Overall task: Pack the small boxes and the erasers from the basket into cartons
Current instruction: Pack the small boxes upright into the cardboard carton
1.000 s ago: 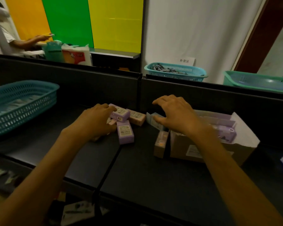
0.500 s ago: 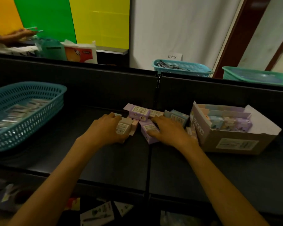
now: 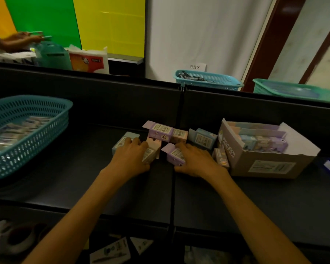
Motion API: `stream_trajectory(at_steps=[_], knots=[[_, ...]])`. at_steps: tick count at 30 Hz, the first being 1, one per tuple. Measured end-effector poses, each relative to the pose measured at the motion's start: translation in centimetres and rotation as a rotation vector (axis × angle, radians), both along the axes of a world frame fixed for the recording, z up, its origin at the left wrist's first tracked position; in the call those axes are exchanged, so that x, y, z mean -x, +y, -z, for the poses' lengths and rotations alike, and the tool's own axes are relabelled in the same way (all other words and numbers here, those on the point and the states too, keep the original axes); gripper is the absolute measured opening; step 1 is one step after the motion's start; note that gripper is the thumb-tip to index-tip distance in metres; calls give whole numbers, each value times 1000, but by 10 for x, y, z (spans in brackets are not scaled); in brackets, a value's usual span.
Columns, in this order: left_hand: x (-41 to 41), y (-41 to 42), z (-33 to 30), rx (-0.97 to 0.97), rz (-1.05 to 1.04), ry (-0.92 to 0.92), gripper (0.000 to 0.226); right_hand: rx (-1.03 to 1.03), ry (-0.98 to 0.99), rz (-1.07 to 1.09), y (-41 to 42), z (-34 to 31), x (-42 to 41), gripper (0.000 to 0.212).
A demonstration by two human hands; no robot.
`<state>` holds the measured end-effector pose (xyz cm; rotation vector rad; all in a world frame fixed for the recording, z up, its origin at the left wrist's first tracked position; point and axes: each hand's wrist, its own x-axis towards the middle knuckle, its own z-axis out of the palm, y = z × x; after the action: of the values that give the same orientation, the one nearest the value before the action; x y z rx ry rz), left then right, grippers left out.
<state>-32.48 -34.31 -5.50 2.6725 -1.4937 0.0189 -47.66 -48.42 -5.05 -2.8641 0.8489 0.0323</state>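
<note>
We see both hands down on a black table among loose small boxes. Left hand fingers curl over a pale blue box and a pink box. Right hand grips a purple box. More boxes lie just behind; carton sits to the right, part filled. Teal basket well left, holding erasers

One view only, head cam: looks fwd and down from above the person's forearms onto the dark table, close to it. Faces the black partition at the table's far edge, w/ wall beyond.
</note>
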Motion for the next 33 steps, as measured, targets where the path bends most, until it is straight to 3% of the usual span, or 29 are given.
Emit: stream_trajectory(at_steps=[6, 12, 21, 28, 33], knots=[[13, -2, 1, 17, 30, 81, 75, -83, -108, 11, -6, 5, 5, 78], [10, -3, -8, 69, 6, 185, 78, -167, -200, 15, -14, 3, 13, 87], [12, 2, -40, 474, 96, 308, 51, -294, -557, -38, -13, -27, 26, 54], [19, -14, -54, 655, 272, 473, 34, -290, -808, -9, -28, -62, 59, 29], [37, -38, -61, 704, 364, 503, 31, -213, -875, 75, -50, -75, 90, 29]])
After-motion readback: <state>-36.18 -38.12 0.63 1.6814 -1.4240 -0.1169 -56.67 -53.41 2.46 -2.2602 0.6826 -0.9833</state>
